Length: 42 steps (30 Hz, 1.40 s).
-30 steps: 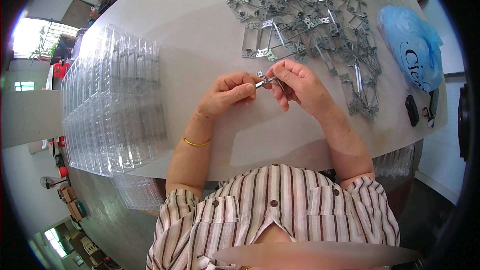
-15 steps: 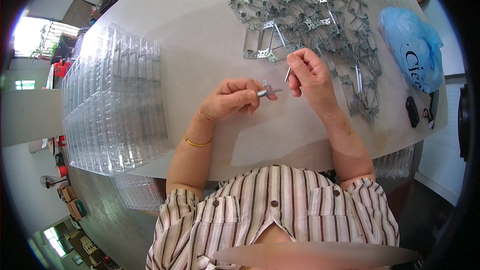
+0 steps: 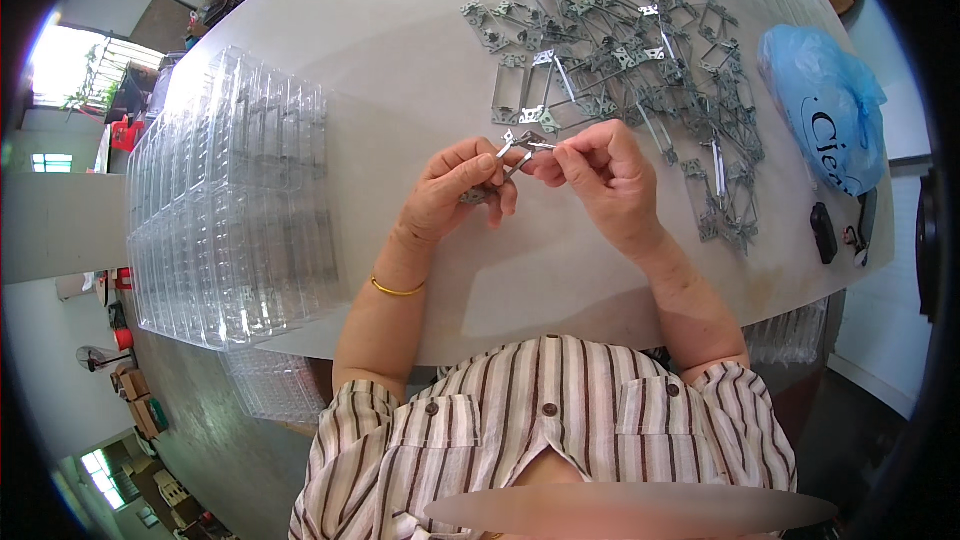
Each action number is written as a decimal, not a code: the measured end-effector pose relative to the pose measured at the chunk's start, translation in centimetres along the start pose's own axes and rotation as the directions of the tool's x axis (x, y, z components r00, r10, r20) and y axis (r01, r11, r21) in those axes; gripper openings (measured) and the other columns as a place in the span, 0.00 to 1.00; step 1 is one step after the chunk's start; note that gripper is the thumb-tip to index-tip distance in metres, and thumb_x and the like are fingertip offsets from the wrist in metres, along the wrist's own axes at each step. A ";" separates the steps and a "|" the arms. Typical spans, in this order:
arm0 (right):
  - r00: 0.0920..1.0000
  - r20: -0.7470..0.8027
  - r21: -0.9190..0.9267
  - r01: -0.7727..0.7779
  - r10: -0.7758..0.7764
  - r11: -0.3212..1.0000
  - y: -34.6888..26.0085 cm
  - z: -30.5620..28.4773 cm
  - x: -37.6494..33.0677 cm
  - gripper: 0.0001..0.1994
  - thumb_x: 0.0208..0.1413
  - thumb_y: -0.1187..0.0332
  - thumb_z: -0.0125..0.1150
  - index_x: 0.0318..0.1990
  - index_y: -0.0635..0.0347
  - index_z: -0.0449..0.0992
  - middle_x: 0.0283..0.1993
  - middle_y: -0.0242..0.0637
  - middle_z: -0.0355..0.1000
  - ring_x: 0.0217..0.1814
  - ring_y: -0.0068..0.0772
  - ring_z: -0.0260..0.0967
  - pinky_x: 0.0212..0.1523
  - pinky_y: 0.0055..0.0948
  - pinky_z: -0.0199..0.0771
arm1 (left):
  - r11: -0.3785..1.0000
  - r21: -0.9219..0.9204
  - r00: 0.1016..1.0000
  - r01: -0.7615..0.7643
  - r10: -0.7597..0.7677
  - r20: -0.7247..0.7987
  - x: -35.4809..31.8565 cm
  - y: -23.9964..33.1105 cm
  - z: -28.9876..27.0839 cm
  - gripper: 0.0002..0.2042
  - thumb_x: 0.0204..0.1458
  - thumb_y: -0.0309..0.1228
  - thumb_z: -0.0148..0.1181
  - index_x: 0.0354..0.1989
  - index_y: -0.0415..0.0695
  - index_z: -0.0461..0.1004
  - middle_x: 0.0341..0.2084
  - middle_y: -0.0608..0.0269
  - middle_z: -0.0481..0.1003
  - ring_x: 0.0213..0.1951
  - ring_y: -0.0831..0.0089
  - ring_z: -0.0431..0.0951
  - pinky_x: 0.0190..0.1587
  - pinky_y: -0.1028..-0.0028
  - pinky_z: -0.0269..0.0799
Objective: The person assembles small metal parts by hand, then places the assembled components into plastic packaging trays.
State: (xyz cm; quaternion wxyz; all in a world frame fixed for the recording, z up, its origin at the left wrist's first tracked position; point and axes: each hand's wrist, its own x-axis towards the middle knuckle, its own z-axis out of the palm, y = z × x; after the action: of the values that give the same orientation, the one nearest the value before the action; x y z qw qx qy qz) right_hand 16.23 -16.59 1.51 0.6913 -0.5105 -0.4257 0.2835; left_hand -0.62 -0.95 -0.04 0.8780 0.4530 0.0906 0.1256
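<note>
The metal frame (image 3: 515, 162) in hand sits on the body side of the heap of similar frames (image 3: 627, 57), apart from it. The left hand (image 3: 455, 185) is curled tight around the frame, thumb pressed over it; the right hand (image 3: 610, 185) pinches a thin rod (image 3: 541, 146) between thumb and fingertip, its other fingers loosely bent. This one piece looks partway handled — rod and frame meet, but whether they are joined I cannot tell. Whether the frames in the heap are finished or waiting is equally unclear. Clear plastic trays (image 3: 235, 200) stand left of the heap. The fingers hide much of the frame — the rod's far end too — and tangled overlaps make the heap uncountable.
</note>
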 end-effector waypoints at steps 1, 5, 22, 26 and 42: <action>1.000 0.001 0.001 0.000 0.000 1.000 0.0 0.1 0.0 0.05 0.66 0.77 0.58 0.43 0.62 0.67 0.39 0.40 0.80 0.41 0.27 0.82 0.39 0.24 0.84 | 1.000 0.003 1.000 -0.006 0.006 0.005 0.0 0.0 0.0 0.13 0.68 0.35 0.52 0.33 0.39 0.72 0.49 0.49 0.77 0.31 0.68 0.82 0.25 0.74 0.78; 0.974 0.053 -0.286 0.226 -0.220 0.931 0.0 0.3 0.0 0.04 0.65 0.79 0.58 0.42 0.65 0.68 0.36 0.38 0.80 0.41 0.28 0.82 0.39 0.24 0.84 | 1.000 0.017 1.000 -0.026 0.026 0.014 0.0 -0.1 -0.1 0.13 0.68 0.34 0.51 0.33 0.39 0.72 0.49 0.48 0.77 0.31 0.68 0.81 0.26 0.73 0.79; 0.896 0.108 -0.021 -0.431 0.431 0.902 -2.3 0.1 0.2 0.04 0.66 0.72 0.54 0.39 0.62 0.72 0.22 0.30 0.72 0.20 0.15 0.67 0.19 0.21 0.67 | 0.910 0.403 0.995 -0.097 0.082 0.055 0.0 -0.7 0.2 0.09 0.66 0.31 0.57 0.35 0.38 0.77 0.34 0.61 0.79 0.31 0.76 0.78 0.42 0.74 0.76; 0.910 0.087 -0.105 -0.396 0.405 0.912 -2.1 0.1 0.1 0.04 0.66 0.71 0.54 0.39 0.62 0.72 0.22 0.30 0.73 0.19 0.15 0.66 0.19 0.20 0.66 | 0.928 0.368 0.999 -0.053 0.051 0.015 0.0 -0.8 0.6 0.09 0.66 0.31 0.57 0.35 0.39 0.78 0.34 0.61 0.79 0.32 0.76 0.78 0.43 0.73 0.76; 0.969 -0.003 0.070 -0.245 0.245 0.967 -1.4 -1.7 1.4 0.05 0.69 0.70 0.54 0.40 0.60 0.73 0.35 0.32 0.77 0.31 0.17 0.74 0.30 0.20 0.74 | 0.756 0.633 0.986 -0.164 0.140 0.087 0.2 0.2 0.6 0.05 0.65 0.25 0.57 0.40 0.36 0.76 0.56 0.53 0.76 0.52 0.71 0.75 0.56 0.69 0.70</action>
State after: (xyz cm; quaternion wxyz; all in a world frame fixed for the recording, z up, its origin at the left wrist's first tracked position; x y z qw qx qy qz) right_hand 18.36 -16.67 3.10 0.6706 -0.5367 -0.3453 0.3782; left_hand -0.29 -1.28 0.44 0.6603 0.7319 0.0756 0.1505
